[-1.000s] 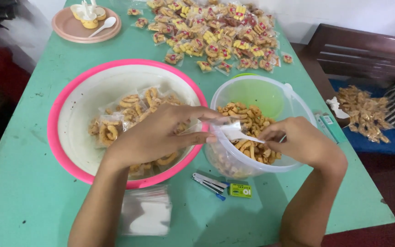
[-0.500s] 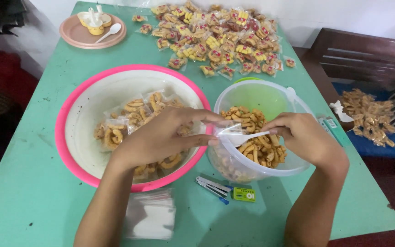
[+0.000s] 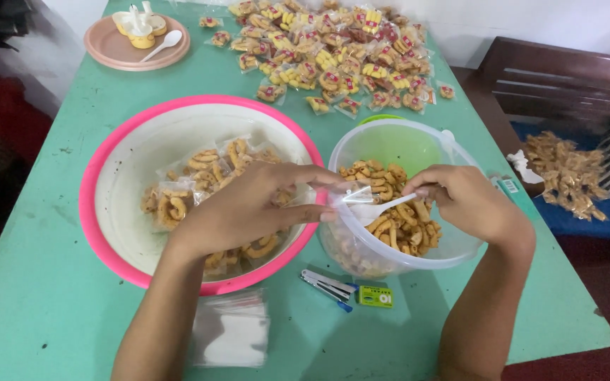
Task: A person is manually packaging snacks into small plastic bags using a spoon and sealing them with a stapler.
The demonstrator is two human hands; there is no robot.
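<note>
Head view: spoon point(image 3: 379, 209) bowl inside clear bag point(image 3: 351, 197).

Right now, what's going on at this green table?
A person's left hand holds a small clear plastic bag open over the clear plastic tub of fried snack rings. The right hand holds a white plastic spoon at the bag's mouth. Filled bags lie in the pink-rimmed white basin beside it.

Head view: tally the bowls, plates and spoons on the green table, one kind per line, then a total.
Bowls: 2, the pink-rimmed basin and the clear tub
Plates: 1, the pink plate
Spoons: 2, one on that plate, one in the right hand
Total: 5
</note>
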